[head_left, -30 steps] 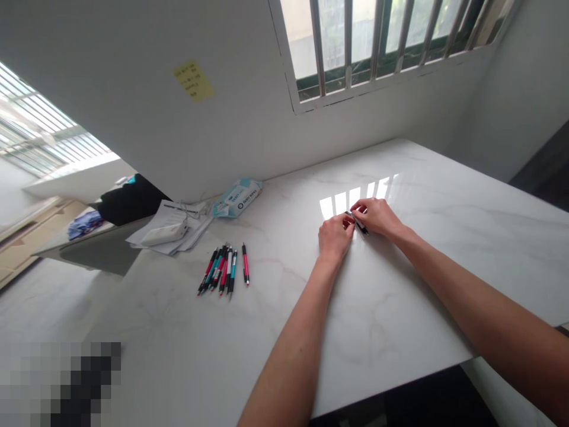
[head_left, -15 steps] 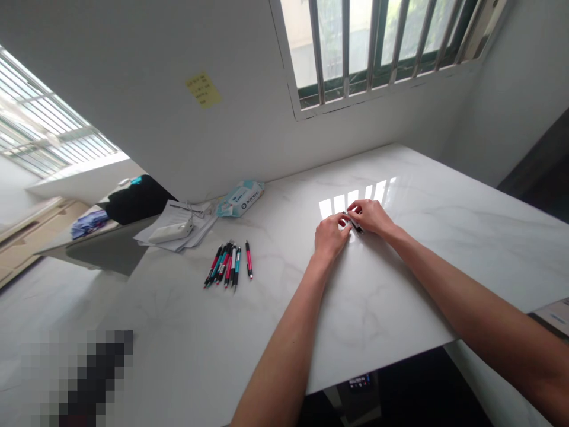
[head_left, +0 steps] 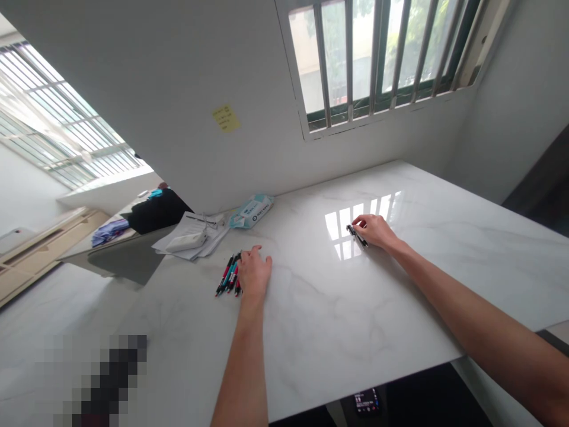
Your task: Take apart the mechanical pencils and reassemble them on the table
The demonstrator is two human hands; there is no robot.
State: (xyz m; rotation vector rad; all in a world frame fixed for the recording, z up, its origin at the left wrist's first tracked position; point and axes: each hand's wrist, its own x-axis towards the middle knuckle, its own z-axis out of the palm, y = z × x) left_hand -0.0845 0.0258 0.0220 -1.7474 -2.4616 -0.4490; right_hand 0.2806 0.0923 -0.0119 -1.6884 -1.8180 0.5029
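Several pens [head_left: 227,276] in red, teal and black lie in a loose pile on the white marbled table. Over the right side of this pile is my left hand [head_left: 254,274], thumb and index finger spread apart, covering some of the pens. My right hand [head_left: 374,230] rests on the table farther right, its fingertips closed at a dark pen with silver parts [head_left: 357,235]. More than one pen may lie there; the fingers partly cover that spot.
Behind the pile lie a pack of wipes [head_left: 252,212] and papers [head_left: 195,249] with a white device [head_left: 189,239] on top. A yellow note [head_left: 226,118] sticks to the wall. The table's front edge [head_left: 368,386] runs below my arms.
My left hand has left my right hand and moved left to the pen pile, covering the pen that lay apart. My right hand has stayed with the dark pen. The view has shifted slightly.
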